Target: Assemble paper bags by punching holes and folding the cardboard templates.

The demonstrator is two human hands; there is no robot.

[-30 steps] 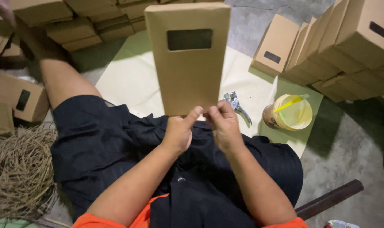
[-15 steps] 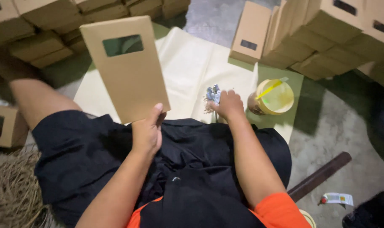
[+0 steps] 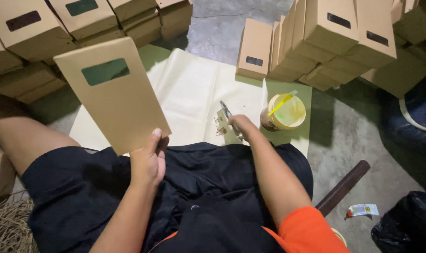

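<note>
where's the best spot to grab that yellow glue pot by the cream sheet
Grip the glue pot around its round side wall, coming from its near right side. Its open top holds glue and a yellow stick leaning across to the rim, so a grasp from above looks messy.

One flat bag (image 3: 113,96), one scissors (image 3: 228,115), one tub (image 3: 284,112).
</note>
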